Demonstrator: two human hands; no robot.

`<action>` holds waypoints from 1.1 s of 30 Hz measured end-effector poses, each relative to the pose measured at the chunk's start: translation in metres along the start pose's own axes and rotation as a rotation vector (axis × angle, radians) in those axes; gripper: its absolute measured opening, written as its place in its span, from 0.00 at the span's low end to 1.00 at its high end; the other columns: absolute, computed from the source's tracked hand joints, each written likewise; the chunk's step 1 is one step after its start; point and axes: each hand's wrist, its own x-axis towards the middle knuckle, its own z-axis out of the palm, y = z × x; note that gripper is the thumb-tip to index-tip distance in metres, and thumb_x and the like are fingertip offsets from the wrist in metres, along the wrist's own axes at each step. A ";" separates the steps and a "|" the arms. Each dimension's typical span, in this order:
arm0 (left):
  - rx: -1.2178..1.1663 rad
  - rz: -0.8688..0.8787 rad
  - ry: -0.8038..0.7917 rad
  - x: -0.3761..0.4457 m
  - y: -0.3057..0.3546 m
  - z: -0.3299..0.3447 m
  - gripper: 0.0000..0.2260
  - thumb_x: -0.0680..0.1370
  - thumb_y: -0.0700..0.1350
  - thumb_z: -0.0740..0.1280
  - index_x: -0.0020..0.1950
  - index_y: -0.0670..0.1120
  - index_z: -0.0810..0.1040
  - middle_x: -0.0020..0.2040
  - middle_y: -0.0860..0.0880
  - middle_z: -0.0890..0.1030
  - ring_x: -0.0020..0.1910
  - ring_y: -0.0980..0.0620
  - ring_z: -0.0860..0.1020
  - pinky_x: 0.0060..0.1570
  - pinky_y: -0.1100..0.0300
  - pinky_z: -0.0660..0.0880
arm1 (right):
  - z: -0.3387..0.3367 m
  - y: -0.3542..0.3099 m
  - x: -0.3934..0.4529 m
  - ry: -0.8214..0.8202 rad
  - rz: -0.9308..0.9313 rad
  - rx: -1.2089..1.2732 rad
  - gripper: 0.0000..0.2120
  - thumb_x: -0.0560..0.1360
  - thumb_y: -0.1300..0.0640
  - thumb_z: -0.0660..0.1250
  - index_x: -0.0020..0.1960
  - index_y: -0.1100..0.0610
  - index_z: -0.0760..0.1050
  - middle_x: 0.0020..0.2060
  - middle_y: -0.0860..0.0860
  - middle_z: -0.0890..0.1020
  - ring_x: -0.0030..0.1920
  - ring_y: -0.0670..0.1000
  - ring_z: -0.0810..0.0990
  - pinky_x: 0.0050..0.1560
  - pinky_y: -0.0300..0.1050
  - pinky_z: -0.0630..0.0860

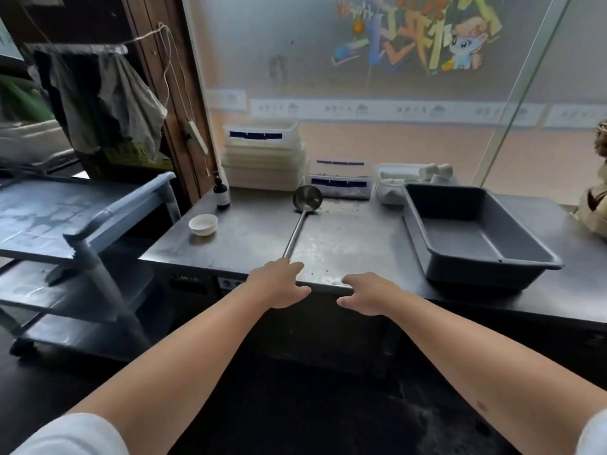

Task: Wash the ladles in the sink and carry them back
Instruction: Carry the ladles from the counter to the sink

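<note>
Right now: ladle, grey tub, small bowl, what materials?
Ladle: looks like stainless steel, brushed sheen, reflections in the bowl. Grey tub: likely moulded plastic, matte, rounded rim. Small bowl: white, smooth, probably ceramic, possibly melamine. Left hand is at the ladle's handle end; grip unclear.

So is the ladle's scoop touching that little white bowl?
Apart. The head view shows bare steel counter between the ladle and the white bowl.
</note>
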 end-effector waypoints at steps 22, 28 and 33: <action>-0.059 -0.169 -0.150 0.310 -0.086 0.007 0.25 0.76 0.57 0.58 0.71 0.52 0.66 0.68 0.48 0.72 0.65 0.46 0.72 0.58 0.47 0.73 | -0.065 0.027 0.353 -0.146 -0.105 -0.069 0.25 0.76 0.39 0.60 0.68 0.50 0.70 0.65 0.51 0.75 0.61 0.54 0.75 0.59 0.53 0.75; -0.173 -0.259 -0.185 0.386 -0.091 0.021 0.24 0.75 0.57 0.59 0.70 0.51 0.67 0.65 0.47 0.73 0.65 0.46 0.71 0.59 0.47 0.73 | -0.064 0.045 0.445 -0.257 -0.130 0.026 0.28 0.75 0.40 0.61 0.71 0.52 0.68 0.67 0.52 0.74 0.64 0.54 0.74 0.61 0.51 0.74; -0.266 -0.324 -0.221 0.432 -0.100 0.037 0.24 0.75 0.55 0.59 0.71 0.51 0.68 0.65 0.47 0.76 0.68 0.46 0.69 0.61 0.48 0.72 | -0.056 0.054 0.505 -0.294 -0.084 0.143 0.28 0.76 0.43 0.63 0.72 0.55 0.68 0.65 0.53 0.77 0.65 0.54 0.74 0.56 0.46 0.71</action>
